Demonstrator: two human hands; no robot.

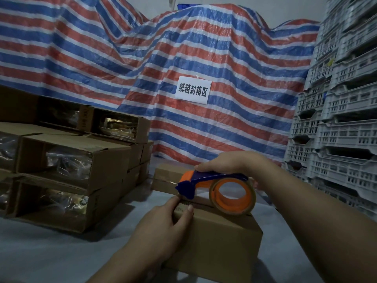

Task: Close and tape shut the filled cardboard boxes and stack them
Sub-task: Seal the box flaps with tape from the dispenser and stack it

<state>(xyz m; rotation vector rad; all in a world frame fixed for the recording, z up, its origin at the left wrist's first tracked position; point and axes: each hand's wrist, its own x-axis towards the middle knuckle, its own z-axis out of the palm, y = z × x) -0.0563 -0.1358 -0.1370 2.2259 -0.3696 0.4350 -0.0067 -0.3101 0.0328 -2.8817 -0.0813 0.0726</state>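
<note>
A closed brown cardboard box (pixel 222 240) stands on the grey surface just in front of me. My right hand (pixel 230 163) grips a tape dispenser (pixel 216 187) with a blue handle and an orange roll, held over the box's far top edge. My left hand (pixel 163 223) rests on the box's left top corner, thumb and fingertips pressing on the seam just below the dispenser's blade. Another closed box (pixel 165 178) lies behind it.
Several open cardboard boxes (pixel 67 172) with shiny packets inside are stacked at the left. Grey plastic crates (pixel 338 123) tower at the right. A red, white and blue striped tarp (pixel 163 58) with a white paper sign (pixel 192 89) hangs behind.
</note>
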